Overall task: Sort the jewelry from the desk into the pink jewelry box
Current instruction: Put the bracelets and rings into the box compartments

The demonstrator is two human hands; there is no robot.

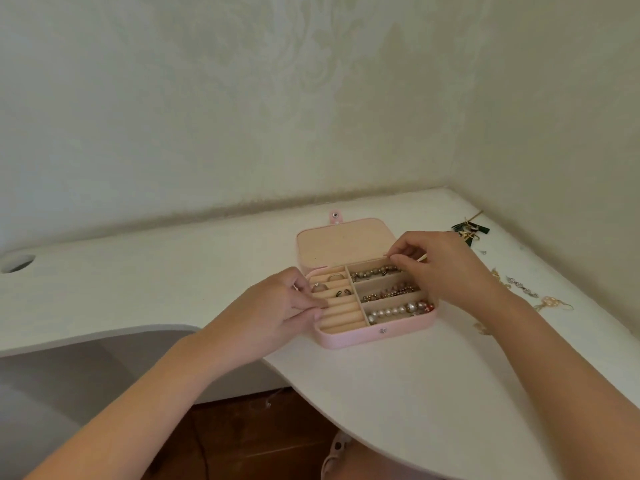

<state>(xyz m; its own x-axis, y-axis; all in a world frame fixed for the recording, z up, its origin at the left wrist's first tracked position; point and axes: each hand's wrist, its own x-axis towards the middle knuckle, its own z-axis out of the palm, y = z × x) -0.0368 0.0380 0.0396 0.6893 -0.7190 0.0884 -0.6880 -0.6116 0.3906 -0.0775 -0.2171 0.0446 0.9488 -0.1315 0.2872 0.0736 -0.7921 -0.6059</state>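
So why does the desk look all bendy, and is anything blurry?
Head view: the wide lens curves the edge of the white desk; the light is soft, without glare; the open pink jewelry box looks fairly sharp; the loose earrings on the right are too blurry for detail.

- Soft, dim light with a warm cream cast.
- The wall (pixel 104 116) is cooler at far left, yellower at right.
- Faint shadow where the desk (pixel 415 393) meets it; dark beneath, near left.
- Wide-angle bowing curves the desk edge.
- Soft focus smears the thin gold piece (pixel 421 258) in the right hand (pixel 440 268) pinch and the loose jewelry (pixel 523 288) far right.
- The left hand (pixel 277 306) grips the pink jewelry box (pixel 363 336) rim, its fingertips (pixel 320 303) blurred together.
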